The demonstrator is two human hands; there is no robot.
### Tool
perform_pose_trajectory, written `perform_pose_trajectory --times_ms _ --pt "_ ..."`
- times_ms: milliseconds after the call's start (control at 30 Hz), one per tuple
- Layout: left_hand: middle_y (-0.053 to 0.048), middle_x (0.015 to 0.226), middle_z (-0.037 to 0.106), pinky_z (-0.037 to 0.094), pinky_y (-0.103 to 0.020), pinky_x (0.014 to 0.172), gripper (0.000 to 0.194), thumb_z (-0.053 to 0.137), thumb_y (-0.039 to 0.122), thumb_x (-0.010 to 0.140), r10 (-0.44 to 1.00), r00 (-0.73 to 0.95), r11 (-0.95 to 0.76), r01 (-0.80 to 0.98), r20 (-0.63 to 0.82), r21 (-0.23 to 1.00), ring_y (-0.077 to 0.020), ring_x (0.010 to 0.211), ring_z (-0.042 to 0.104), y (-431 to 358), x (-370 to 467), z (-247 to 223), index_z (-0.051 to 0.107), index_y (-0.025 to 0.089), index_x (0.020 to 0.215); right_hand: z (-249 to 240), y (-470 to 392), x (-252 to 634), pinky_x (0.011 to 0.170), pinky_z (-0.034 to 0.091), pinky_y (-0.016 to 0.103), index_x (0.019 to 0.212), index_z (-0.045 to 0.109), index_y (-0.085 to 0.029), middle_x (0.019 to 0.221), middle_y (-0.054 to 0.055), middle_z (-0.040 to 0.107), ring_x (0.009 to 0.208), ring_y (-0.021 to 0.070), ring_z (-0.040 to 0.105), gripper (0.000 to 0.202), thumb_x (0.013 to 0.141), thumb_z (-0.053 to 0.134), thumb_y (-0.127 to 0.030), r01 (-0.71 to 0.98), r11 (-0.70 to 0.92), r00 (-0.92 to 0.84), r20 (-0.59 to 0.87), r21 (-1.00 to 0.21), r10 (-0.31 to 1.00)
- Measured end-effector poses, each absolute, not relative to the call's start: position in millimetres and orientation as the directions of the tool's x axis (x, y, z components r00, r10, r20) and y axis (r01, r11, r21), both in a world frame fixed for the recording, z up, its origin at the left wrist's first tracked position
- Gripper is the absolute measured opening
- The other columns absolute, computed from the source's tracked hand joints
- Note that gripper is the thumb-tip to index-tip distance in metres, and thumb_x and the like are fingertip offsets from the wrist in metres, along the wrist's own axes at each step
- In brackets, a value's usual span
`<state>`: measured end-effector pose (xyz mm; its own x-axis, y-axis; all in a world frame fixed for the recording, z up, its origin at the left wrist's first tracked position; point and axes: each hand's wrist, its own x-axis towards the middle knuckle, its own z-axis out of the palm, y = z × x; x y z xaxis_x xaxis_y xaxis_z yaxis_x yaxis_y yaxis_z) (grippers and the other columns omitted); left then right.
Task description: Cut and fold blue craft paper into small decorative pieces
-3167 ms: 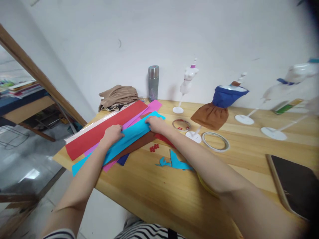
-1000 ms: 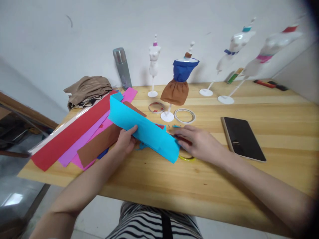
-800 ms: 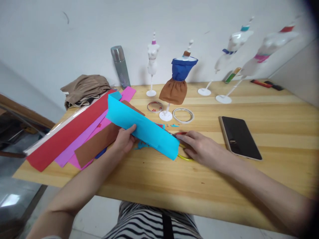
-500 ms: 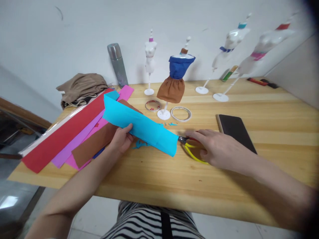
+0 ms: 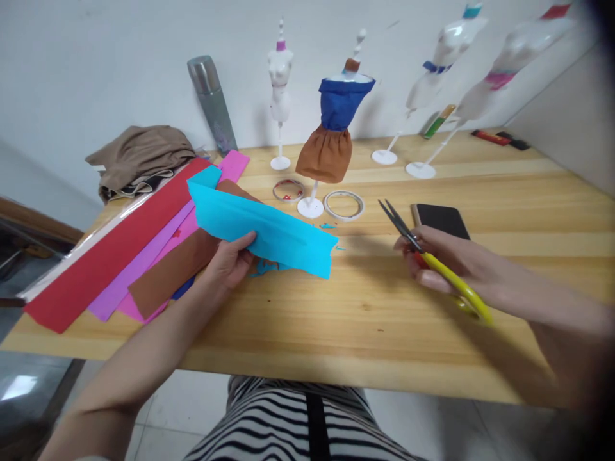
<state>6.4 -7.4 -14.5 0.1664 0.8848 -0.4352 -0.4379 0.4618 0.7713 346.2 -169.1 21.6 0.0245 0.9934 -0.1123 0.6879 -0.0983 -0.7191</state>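
Observation:
A long piece of light blue paper (image 5: 269, 234) is pinched in my left hand (image 5: 230, 262), thumb on top, over the wooden table (image 5: 307, 333). My right hand (image 5: 446, 259) is wrapped round scissors (image 5: 456, 282) with yellow and red handles. Their blades point up and left, slightly parted, and do not touch the paper. Small blue scraps (image 5: 266, 267) lie below the paper. Behind it stands a mini mannequin in a blue top (image 5: 343, 105) and a gathered brown skirt (image 5: 325, 153). Two tape rolls (image 5: 344, 205) lie by its base.
Red, purple, pink and brown sheets (image 5: 125, 240) lie at the left, near a folded brown cloth (image 5: 144, 157) and a flask (image 5: 213, 105). Three other mannequins stand along the back, one at the centre (image 5: 280, 96). A dark phone-like object (image 5: 444, 221) lies beyond my right hand.
My right hand has drawn the scissors back to the right, off the paper's end, and turned them so the blades point up and left. The left hand still holds the paper.

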Motion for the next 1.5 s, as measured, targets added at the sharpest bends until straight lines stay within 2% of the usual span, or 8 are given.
perform_pose_trajectory --times_ms 100,267,500,767,1033,1200,1333,1500 --pt "-0.021 0.143 0.077 0.058 -0.05 0.123 0.059 0.08 -0.001 0.084 0.88 0.185 0.472 -0.452 -0.438 0.757 -0.0381 0.149 0.063 -7.3 7.4 -14.5 0.071 0.01 0.141 26.7 -162.5 325.5 0.059 0.05 0.032 0.106 0.062 -0.027 0.077 0.001 0.06 0.064 0.0177 0.055 0.066 0.087 0.064 -0.09 0.362 -0.137 -0.156 -0.205 -0.922 0.966" --pt "-0.017 0.147 0.076 0.058 -0.053 0.123 0.064 0.076 0.0 0.088 0.87 0.191 0.488 -0.475 -0.455 0.733 -0.0378 0.152 0.061 -6.6 8.1 -13.4 0.067 0.015 0.149 11.5 -149.3 301.7 0.054 0.049 0.03 0.115 0.063 -0.023 0.072 -0.001 0.059 0.06 0.0178 0.059 0.08 0.081 0.065 -0.096 0.003 -0.377 -0.496 -0.329 -0.926 0.804" --pt "-0.02 0.154 0.071 0.056 -0.05 0.125 0.06 0.07 -0.001 0.093 0.855 0.199 0.508 -0.506 -0.479 0.697 -0.0355 0.157 0.056 -7.7 7.1 -10.0 0.063 0.011 0.152 -8.1 -142.6 297.4 0.076 0.062 0.04 0.114 0.066 -0.02 0.082 0.006 0.068 0.079 0.0272 0.078 0.081 0.083 0.061 -0.094 0.034 -0.515 -0.608 -0.427 -0.856 0.67" --pt "-0.022 0.153 0.071 0.059 -0.051 0.123 0.064 0.071 -0.001 0.09 0.851 0.219 0.517 -0.512 -0.478 0.686 -0.038 0.155 0.057 -9.4 8.2 -8.3 0.063 0.011 0.152 -8.1 -137.6 294.9 0.08 0.066 0.038 0.09 0.063 -0.022 0.087 0.008 0.073 0.083 0.0251 0.08 0.077 0.08 0.062 -0.099 -0.018 -0.491 -0.652 -0.362 -0.871 0.666" --pt "-0.019 0.139 0.079 0.059 -0.053 0.122 0.06 0.067 -0.002 0.092 0.84 0.233 0.535 -0.509 -0.49 0.675 -0.0376 0.147 0.065 -13.3 12.4 -2.1 0.064 0.013 0.151 -1.9 -122.4 289.8 0.075 0.066 0.042 0.111 0.068 -0.02 0.087 0.012 0.072 0.088 0.0269 0.081 0.091 0.104 0.001 -0.082 0.201 -0.342 -0.629 -0.389 -0.918 0.673" --pt "-0.016 0.128 0.084 0.061 -0.052 0.118 0.053 0.07 0.001 0.092 0.836 0.271 0.548 -0.466 -0.478 0.695 -0.0375 0.145 0.068 -12.9 9.5 -6.8 0.069 0.014 0.144 -4.5 -117.6 283.1 0.075 0.067 0.043 0.118 0.069 -0.018 0.087 0.012 0.076 0.08 0.0276 0.082 0.086 0.101 0.022 -0.089 0.07 -0.367 -0.707 -0.306 -0.927 0.637" --pt "-0.015 0.131 0.083 0.06 -0.053 0.119 0.053 0.07 0.003 0.094 0.839 0.281 0.544 -0.46 -0.466 0.702 -0.0369 0.149 0.064 -12.1 6.8 -9.5 0.069 0.017 0.144 -7.0 -116.6 284.0 0.078 0.067 0.043 0.12 0.066 -0.019 0.086 0.008 0.075 0.077 0.028 0.081 0.088 0.085 0.052 -0.099 -0.024 -0.443 -0.742 -0.281 -0.896 0.609" --pt "-0.018 0.139 0.08 0.059 -0.057 0.121 0.058 0.075 0.003 0.091 0.855 0.291 0.519 -0.483 -0.43 0.705 -0.0391 0.15 0.062 -11.3 4.2 -7.9 0.066 0.015 0.147 -3.9 -120.3 289.5 0.079 0.066 0.042 0.107 0.062 -0.023 0.079 0.005 0.07 0.083 0.0284 0.082 0.084 0.094 0.027 -0.098 0.031 -0.523 -0.64 -0.419 -0.852 0.644"
